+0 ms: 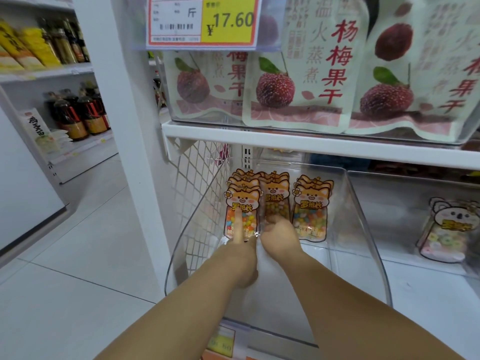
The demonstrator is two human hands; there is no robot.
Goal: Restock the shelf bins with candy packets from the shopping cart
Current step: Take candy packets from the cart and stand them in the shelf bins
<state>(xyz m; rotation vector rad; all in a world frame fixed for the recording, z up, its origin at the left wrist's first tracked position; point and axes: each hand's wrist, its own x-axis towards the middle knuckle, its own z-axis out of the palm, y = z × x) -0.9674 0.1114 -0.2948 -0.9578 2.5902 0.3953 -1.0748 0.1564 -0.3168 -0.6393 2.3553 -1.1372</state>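
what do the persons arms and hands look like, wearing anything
Both forearms are bare down to the frame's lower edge; no sleeves show. The left hand and right hand are ungloved, with no watch, bracelet or ring visible on wrists or fingers. Nails are too blurred to judge.

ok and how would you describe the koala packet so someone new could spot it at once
Below the white shelf of bayberry pouches sits a clear bin with three stacks of orange fox packets. Just right of that bin, on the same level, leans the koala packet. It alone has a pale grey koala head and pastel ring sweets, not multicoloured beans.
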